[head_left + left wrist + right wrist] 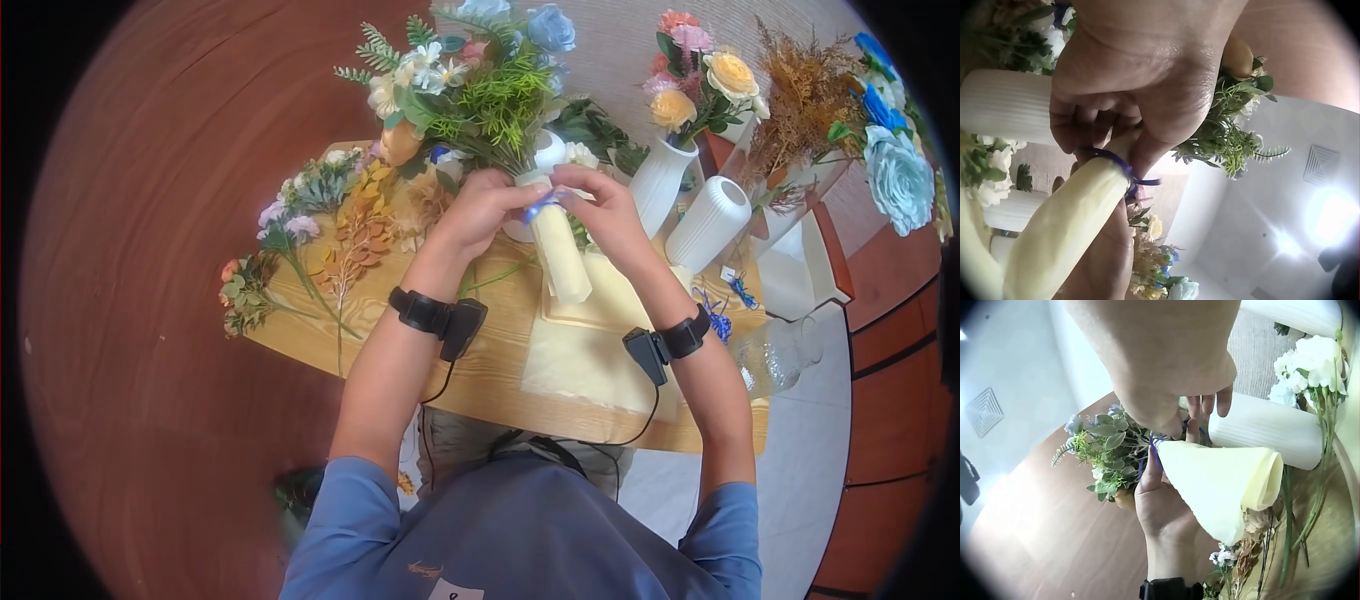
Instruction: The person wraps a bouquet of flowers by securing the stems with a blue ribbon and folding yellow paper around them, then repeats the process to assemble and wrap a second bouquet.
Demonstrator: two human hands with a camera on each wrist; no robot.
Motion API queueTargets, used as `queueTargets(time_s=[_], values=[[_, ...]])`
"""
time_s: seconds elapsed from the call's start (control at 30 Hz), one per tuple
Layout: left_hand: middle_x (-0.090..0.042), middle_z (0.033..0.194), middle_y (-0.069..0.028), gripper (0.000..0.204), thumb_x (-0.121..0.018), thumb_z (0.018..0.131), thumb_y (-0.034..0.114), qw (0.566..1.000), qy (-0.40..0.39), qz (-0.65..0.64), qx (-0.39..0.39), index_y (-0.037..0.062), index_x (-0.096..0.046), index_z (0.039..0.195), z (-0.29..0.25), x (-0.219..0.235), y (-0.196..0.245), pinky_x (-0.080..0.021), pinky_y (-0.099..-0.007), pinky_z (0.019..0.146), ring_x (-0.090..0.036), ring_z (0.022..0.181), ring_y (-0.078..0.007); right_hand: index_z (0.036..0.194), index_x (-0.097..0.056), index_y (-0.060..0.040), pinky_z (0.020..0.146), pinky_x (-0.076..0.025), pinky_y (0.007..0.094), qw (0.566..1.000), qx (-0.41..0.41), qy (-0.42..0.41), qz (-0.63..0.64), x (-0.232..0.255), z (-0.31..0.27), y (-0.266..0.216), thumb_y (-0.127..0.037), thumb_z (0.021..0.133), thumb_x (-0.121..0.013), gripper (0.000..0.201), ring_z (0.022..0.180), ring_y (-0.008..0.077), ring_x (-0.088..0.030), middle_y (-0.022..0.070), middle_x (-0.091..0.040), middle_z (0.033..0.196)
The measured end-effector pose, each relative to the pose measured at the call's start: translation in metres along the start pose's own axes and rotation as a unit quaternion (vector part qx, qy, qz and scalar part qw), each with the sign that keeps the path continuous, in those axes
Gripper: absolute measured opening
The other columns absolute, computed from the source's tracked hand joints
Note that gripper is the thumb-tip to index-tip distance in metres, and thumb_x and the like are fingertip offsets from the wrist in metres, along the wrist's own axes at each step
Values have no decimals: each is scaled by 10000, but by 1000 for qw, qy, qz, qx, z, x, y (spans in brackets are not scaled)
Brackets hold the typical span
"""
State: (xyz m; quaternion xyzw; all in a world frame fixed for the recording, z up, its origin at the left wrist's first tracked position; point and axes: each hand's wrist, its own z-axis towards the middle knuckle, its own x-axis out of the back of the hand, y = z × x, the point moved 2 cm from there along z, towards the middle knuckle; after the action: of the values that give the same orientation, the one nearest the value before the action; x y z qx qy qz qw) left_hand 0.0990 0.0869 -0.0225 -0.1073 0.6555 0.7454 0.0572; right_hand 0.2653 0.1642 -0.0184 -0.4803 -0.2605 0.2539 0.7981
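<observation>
A bouquet [505, 100] of blue, white and orange flowers with green sprigs is held above the table, blooms pointing away from me. Pale yellow paper [562, 262] wraps its stems, and a thin blue-purple ribbon [1116, 161] circles the narrow neck. My left hand [478, 212] grips the neck from the left, its thumb by the ribbon in the right wrist view. From the other side my right hand [608, 218] pinches the ribbon, fingertips close to the left hand's. The paper's flared lower end [1263, 481] hangs free. Both hands partly hide the tie.
Flower stems [345, 235] lie along the wooden table's [480, 350] left side. More yellow paper [590, 365] lies in front. To the right stand white ribbed vases [708, 225], blue-purple ribbon scraps [714, 314] and a clear glass vase [775, 358] near the edge.
</observation>
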Motion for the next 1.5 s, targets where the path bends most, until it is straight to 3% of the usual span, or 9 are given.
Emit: queueTargets(time_s=[0.27, 0.47, 0.67, 0.83, 1.13, 1.2, 1.27, 1.3, 1.5], values=[[-673, 1082, -137, 325, -621, 869, 131, 1000, -12, 0, -20, -89, -634, 1107, -13, 8, 15, -480, -309, 878, -635, 958, -194, 1018, -646, 6, 676, -484, 260, 987, -47, 146, 42, 29, 0, -4, -206, 916, -627, 237, 839, 101, -593, 56, -677, 995], [-668, 1057, -217, 327, -622, 880, 118, 999, 41, -23, -17, -158, -603, 1054, -20, 33, 25, -472, -352, 947, -646, 1002, -260, 980, -593, -13, 495, -469, 204, 982, -48, 147, 109, 81, -10, -32, -213, 933, -602, 205, 618, 81, -595, 96, -685, 974], [-660, 1063, -223, 301, -592, 919, 171, 999, 26, 5, -25, -109, -634, 1023, -18, 54, 24, -461, -398, 947, -639, 998, -273, 995, -624, -30, 592, -474, 204, 982, -126, 62, -126, 149, -38, -69, -226, 916, -624, 212, 716, 67, -615, 18, -657, 836], [-661, 1073, -200, 308, -587, 924, 187, 999, 18, 12, -31, -92, -625, 1048, -14, 56, 21, -459, -371, 938, -635, 1002, -255, 890, -637, -18, 504, -469, 233, 861, -239, -79, -441, 178, -66, -64, -141, 869, -604, 129, 623, 84, -605, 12, -632, 709], [-655, 1109, -170, 351, -561, 937, 238, 999, -8, 45, -30, -76, -617, 1084, -16, 50, 26, -453, -344, 929, -620, 1007, -227, 682, -624, 31, 480, -493, 276, 761, -401, -103, -500, 220, -107, -14, -61, 772, -575, 138, 513, 142, -605, 70, -621, 598], [-660, 1099, -167, 343, -560, 937, 238, 998, -5, 41, -47, -70, -628, 1074, -18, 45, 27, -439, -346, 945, -614, 1018, -223, 696, -634, 46, 473, -488, 302, 742, -404, -109, -524, 222, -113, -6, -53, 765, -554, 145, 508, 168, -609, 98, -623, 602], [-675, 1024, -137, 338, -592, 916, 232, 998, 13, 22, -54, -79, -646, 1035, -18, 35, 25, -445, -307, 853, -616, 911, -190, 755, -653, 59, 518, -499, 363, 659, -417, -159, -605, 221, -114, 5, -54, 756, -548, 154, 559, 270, -638, 170, -647, 655], [-690, 948, -107, 333, -623, 895, 226, 997, 36, 3, -65, -89, -663, 997, -19, 34, 26, -451, -267, 761, -618, 804, -157, 826, -672, 53, 634, -505, 418, 646, -295, -177, -681, 227, -121, 14, -78, 761, -557, 186, 712, 369, -654, 228, -664, 781], [-677, 914, -79, 193, -653, 864, 151, 996, 26, -40, -76, -32, -669, 926, -5, 64, 8, -456, -282, 767, -616, 822, -151, 973, -686, -30, 755, -497, 445, 691, -243, -128, -669, 226, -104, 27, -115, 766, -597, 241, 879, 383, -640, 217, -669, 919]])
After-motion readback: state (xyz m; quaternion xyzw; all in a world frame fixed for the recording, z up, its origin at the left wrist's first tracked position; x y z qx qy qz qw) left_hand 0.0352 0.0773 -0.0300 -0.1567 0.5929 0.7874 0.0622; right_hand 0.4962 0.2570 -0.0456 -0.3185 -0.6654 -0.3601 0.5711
